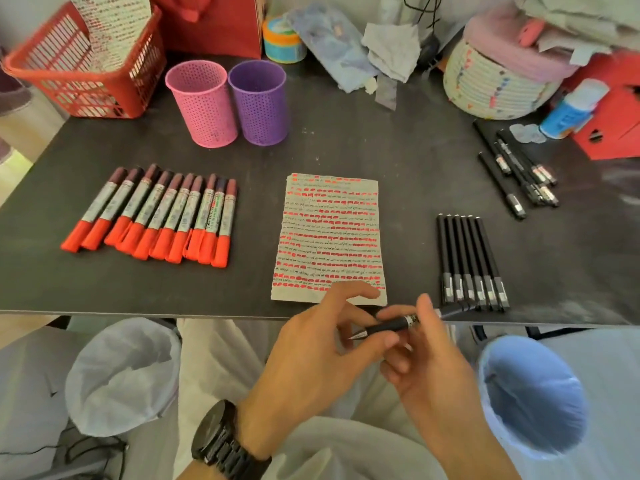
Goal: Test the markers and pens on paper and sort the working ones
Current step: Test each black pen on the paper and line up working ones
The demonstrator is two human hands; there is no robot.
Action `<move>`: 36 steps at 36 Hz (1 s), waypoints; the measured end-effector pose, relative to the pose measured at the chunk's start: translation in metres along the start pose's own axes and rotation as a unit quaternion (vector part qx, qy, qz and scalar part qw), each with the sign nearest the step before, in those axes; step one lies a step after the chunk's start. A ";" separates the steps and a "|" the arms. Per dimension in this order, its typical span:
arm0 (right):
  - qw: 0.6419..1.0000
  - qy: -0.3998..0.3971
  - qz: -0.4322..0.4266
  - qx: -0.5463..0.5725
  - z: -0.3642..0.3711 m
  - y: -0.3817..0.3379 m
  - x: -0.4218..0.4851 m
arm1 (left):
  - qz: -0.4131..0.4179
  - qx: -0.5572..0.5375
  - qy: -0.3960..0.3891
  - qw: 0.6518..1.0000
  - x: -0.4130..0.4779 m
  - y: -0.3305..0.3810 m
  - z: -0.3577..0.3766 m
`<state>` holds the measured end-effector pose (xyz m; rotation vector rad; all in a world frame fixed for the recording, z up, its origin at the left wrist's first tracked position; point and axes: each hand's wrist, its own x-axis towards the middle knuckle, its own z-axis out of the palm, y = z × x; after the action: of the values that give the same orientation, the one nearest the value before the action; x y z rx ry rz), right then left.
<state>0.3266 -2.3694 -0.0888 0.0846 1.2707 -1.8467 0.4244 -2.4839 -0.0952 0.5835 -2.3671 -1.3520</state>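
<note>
A slim black pen (398, 323) was held in the air just in front of the near edge of the dark tabletop (346, 150). Its bare pointed tip aimed left and its far end reached up to the right, over the tabletop's edge. The right hand (427, 370) pinched the barrel between thumb and forefinger, with the other fingers curled below. The left hand (323, 351), which had a black wristwatch (221, 441) on its wrist, was cupped round the tip end with its thumb lying under the barrel and its forefinger stretched over the paper. Whether it gripped the pen could not be told.

A rectangular sheet of paper (329, 237), covered in rows of short red marks and thin dark scribbles, lay flat in the middle of the tabletop, with its near edge just beside the hands. To its left lay a row of ten markers with grey barrels and orange-red caps (152, 216), side by side and touching, caps toward the person. To the right of the paper six capped black pens (471, 265) lay in a tight parallel row, and the held pen's far end was just beside their near ends. Well apart from them, at the far right, a loose heap of black pens (519, 174) lay crossing one another.

Behind the markers stood a pink perforated cup (202, 102) and a purple perforated cup (258, 102), upright and touching. A red plastic lattice basket (86, 64) stood at the far left corner. Below the tabletop's edge stood a bin lined with a white bag (128, 375) on the left and a bin lined with a blue bag (533, 393) on the right.
</note>
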 end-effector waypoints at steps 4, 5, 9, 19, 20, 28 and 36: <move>0.996 0.054 -0.072 -0.020 -0.006 -0.013 0.002 | 0.046 0.084 0.070 0.993 0.012 -0.007 -0.013; 0.993 0.057 -0.096 -0.024 -0.007 -0.018 0.003 | 0.050 0.098 0.082 0.991 0.016 -0.010 -0.016; 0.983 0.045 -0.172 -0.042 -0.004 -0.036 0.010 | 0.057 0.192 0.082 0.976 0.034 -0.020 -0.018; 0.949 0.010 -0.207 -0.238 0.014 -0.037 0.053 | 0.022 0.340 0.023 0.940 0.044 -0.037 0.000; 0.941 0.012 -0.215 -0.260 0.016 -0.036 0.056 | 0.023 0.342 0.025 0.939 0.044 -0.039 0.000; 0.870 0.096 -0.290 -0.388 0.013 -0.024 0.070 | -0.002 0.366 0.023 0.930 0.038 -0.043 -0.001; 0.862 0.098 -0.301 -0.397 0.009 -0.019 0.074 | -0.019 0.374 0.011 0.927 0.040 -0.039 -0.001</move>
<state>0.2715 -2.4199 -0.1071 -0.6567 2.3063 -1.6523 0.3975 -2.5226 -0.1246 0.8281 -2.8237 -0.3911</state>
